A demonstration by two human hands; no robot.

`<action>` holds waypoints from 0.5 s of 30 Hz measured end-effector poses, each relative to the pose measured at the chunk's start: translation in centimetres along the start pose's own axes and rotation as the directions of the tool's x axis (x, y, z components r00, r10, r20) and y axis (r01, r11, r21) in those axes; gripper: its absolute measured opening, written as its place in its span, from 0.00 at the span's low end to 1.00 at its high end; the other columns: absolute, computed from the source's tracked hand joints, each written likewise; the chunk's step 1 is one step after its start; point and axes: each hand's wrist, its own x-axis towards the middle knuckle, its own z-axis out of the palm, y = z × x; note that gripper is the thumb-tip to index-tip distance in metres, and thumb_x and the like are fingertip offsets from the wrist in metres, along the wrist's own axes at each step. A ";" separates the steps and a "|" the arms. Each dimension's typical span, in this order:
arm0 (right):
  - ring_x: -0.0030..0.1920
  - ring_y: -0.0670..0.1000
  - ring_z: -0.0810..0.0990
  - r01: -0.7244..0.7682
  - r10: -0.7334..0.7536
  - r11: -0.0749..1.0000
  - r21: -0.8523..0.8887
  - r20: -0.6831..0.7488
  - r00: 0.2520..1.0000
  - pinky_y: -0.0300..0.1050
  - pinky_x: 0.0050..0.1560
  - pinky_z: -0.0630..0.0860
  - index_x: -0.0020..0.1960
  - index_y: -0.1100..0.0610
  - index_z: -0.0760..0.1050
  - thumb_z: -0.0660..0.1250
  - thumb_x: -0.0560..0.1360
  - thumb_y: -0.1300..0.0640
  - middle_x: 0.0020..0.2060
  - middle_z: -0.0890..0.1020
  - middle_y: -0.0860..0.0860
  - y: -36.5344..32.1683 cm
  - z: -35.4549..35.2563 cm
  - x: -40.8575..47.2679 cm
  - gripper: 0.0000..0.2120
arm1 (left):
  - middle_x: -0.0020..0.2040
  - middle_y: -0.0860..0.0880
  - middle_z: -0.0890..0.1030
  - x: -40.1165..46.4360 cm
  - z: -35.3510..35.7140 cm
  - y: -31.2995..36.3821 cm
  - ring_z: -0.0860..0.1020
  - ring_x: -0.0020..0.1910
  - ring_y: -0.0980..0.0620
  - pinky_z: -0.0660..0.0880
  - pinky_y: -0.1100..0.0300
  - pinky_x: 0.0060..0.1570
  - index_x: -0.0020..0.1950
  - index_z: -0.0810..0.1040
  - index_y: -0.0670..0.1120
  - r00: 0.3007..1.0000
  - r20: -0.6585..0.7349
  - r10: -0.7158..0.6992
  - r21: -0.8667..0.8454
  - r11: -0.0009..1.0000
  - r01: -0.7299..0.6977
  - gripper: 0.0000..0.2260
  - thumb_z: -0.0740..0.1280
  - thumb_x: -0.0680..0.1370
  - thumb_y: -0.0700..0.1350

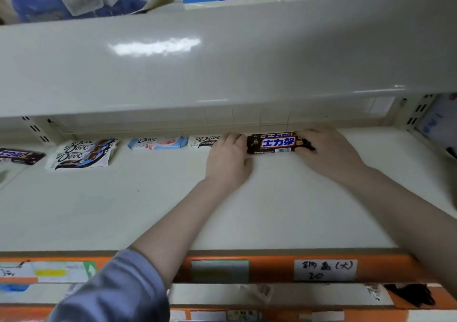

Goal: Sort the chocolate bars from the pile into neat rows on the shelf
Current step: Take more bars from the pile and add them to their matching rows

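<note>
Two dark brown Snickers bars (278, 143) lie side by side at the back of the cream shelf (173, 205). My left hand (227, 161) presses against their left end and my right hand (329, 151) grips their right end. Left of my hands, along the back, lie a white Dove bar (205, 140) partly hidden by my left hand, a light blue Dove bar (158, 143), a stack of white Dove bars (82, 152), and another Snickers bar (21, 155) at the far left.
The upper shelf (222, 57) overhangs low above the bars, leaving a narrow gap at the back. An orange price strip (272, 269) with paper labels runs along the front edge. Slotted uprights (418, 111) stand at the back corners.
</note>
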 end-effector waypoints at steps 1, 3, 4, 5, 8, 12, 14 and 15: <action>0.53 0.57 0.74 -0.045 0.045 0.999 -0.005 0.011 0.999 0.46 0.48 0.67 0.58 0.56 0.75 0.62 0.74 0.54 0.53 0.80 0.55 -1.0 -0.1 -0.5 0.14 | 0.63 0.46 0.73 -0.8 -0.7 -0.5 0.68 0.64 0.44 0.64 0.55 0.62 0.66 0.71 0.43 1.000 0.000 -0.015 0.027 1.000 0.015 0.20 0.63 0.74 0.46; 0.55 0.58 0.73 -0.091 0.091 0.996 -0.015 0.054 0.994 0.47 0.51 0.67 0.57 0.58 0.75 0.60 0.75 0.54 0.53 0.78 0.56 -3.6 -0.2 -1.7 0.13 | 0.66 0.48 0.70 -2.5 -2.2 -1.8 0.65 0.67 0.47 0.62 0.57 0.63 0.68 0.67 0.45 0.998 -0.013 -0.056 0.082 0.995 0.057 0.22 0.62 0.75 0.48; 0.56 0.58 0.73 -0.095 0.096 0.995 -0.008 0.080 0.992 0.47 0.53 0.66 0.57 0.58 0.74 0.59 0.76 0.54 0.54 0.77 0.55 -5.3 -0.2 -2.2 0.14 | 0.67 0.48 0.69 -3.6 -3.0 -2.5 0.64 0.68 0.47 0.61 0.57 0.64 0.69 0.66 0.45 0.996 -0.015 -0.087 0.102 0.991 0.088 0.22 0.62 0.76 0.49; 0.59 0.57 0.71 -0.100 0.099 0.995 0.002 0.108 0.989 0.47 0.56 0.65 0.60 0.58 0.73 0.58 0.76 0.54 0.57 0.76 0.55 -7.3 -0.2 -2.8 0.15 | 0.69 0.47 0.68 -4.7 -3.8 -3.5 0.63 0.69 0.46 0.60 0.56 0.65 0.70 0.65 0.45 0.993 -0.014 -0.121 0.124 0.985 0.122 0.23 0.61 0.76 0.50; 0.65 0.54 0.67 -0.106 0.100 0.994 0.025 0.168 0.981 0.46 0.63 0.61 0.67 0.56 0.67 0.57 0.78 0.52 0.64 0.72 0.53 -14.1 0.1 -4.3 0.19 | 0.71 0.46 0.66 -8.7 -6.4 -7.1 0.61 0.71 0.46 0.60 0.56 0.66 0.70 0.64 0.45 0.976 -0.022 -0.215 0.183 0.959 0.216 0.23 0.59 0.77 0.52; 0.66 0.53 0.65 -0.074 0.065 0.996 0.042 0.186 0.980 0.45 0.65 0.60 0.69 0.54 0.64 0.56 0.78 0.50 0.66 0.70 0.53 -23.9 1.8 -5.4 0.21 | 0.72 0.46 0.64 -14.9 -10.4 -13.6 0.60 0.72 0.45 0.59 0.55 0.67 0.71 0.63 0.45 0.950 -0.039 -0.309 0.207 0.928 0.310 0.25 0.59 0.77 0.54; 0.66 0.53 0.66 -0.038 0.024 0.997 0.069 0.191 0.981 0.44 0.65 0.60 0.69 0.53 0.64 0.56 0.78 0.49 0.66 0.70 0.53 -28.9 3.2 -5.6 0.21 | 0.71 0.44 0.66 -18.3 -12.4 -17.2 0.62 0.70 0.44 0.60 0.53 0.66 0.71 0.65 0.43 0.932 -0.060 -0.358 0.187 0.913 0.363 0.25 0.61 0.77 0.52; 0.66 0.53 0.66 -0.020 0.004 0.996 0.082 0.192 0.981 0.45 0.65 0.60 0.69 0.54 0.64 0.57 0.77 0.49 0.65 0.71 0.53 -31.3 3.9 -5.6 0.21 | 0.70 0.43 0.68 -20.1 -13.3 -19.0 0.63 0.69 0.42 0.62 0.52 0.65 0.69 0.67 0.42 0.921 -0.080 -0.381 0.174 0.905 0.389 0.25 0.62 0.76 0.51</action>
